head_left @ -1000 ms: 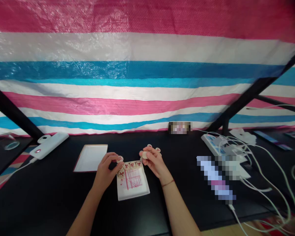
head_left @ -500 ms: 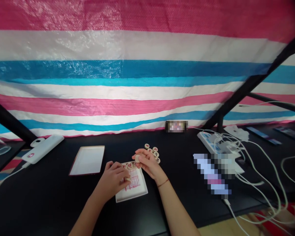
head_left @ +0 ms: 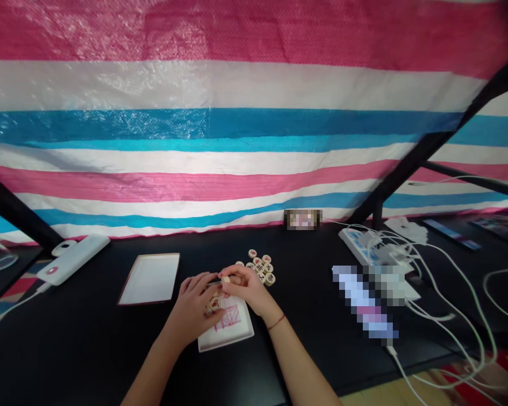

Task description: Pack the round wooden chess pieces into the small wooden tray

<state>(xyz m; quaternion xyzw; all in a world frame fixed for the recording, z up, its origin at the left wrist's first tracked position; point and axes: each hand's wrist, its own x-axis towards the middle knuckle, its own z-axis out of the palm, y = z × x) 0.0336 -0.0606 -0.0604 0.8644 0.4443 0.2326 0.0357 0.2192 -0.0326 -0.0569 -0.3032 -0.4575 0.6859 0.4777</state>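
Shallow white box tray, flat, red-lined print inside, xiangqi piece pinched above far end, second piece at left, loose inscribed discs clustered beyond.

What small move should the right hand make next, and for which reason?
Probably the right hand should lay its pale, round game piece flat inside the shallow white rectangular tray: the fingertips pinch this piece near the tray's far edge, and the left hand is close beside it.
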